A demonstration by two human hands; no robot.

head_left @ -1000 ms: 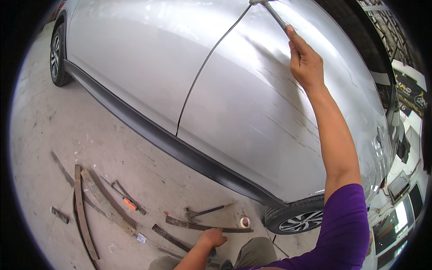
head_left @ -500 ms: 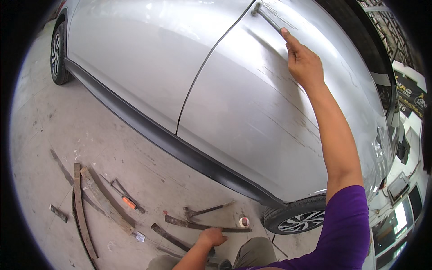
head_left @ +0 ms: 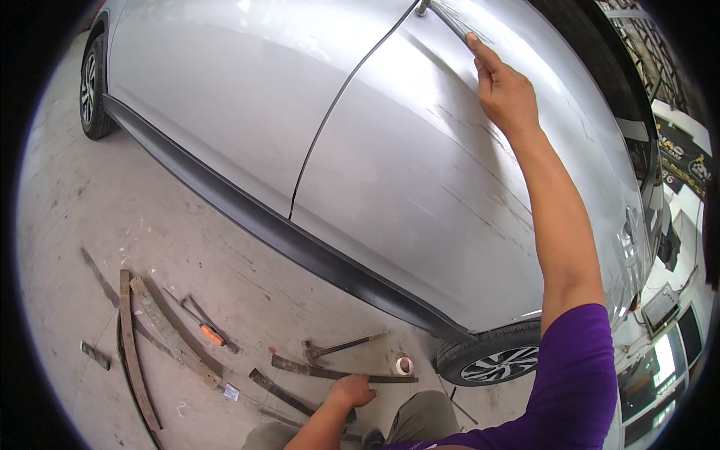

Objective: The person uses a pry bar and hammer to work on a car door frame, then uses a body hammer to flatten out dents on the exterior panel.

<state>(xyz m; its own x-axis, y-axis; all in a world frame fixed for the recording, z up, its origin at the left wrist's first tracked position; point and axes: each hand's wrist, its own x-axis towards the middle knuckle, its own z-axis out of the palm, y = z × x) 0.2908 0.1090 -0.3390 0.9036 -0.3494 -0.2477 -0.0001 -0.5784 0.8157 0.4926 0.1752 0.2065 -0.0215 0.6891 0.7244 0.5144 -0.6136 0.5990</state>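
My right hand (head_left: 508, 97) is wrapped round the handle of a hammer (head_left: 450, 24), its thumb stretched along the shaft. The hammer's head lies at or just above the silver car door (head_left: 390, 210), right beside the dark seam between two panels; whether it touches is hard to tell. Scratches and scuff lines run across this door below and beside my right hand. Low in the view, my left hand (head_left: 352, 391) is closed above my knees, close to a long flat bar (head_left: 341, 373) on the floor. Its palm is hidden, so anything inside it does not show.
Another hammer (head_left: 345, 346) and a roll of tape (head_left: 404, 365) lie near that bar. Farther left are an orange-handled tool (head_left: 212, 335), a wooden strip (head_left: 172, 334) and several more bars. The dark sill (head_left: 300, 244) runs above the floor toward the wheel (head_left: 495, 360).
The hammer's head has shifted up and left, closer to the panel seam, as my right hand moved up slightly. My left hand stays closed over my knees. The whole view has shifted a little.
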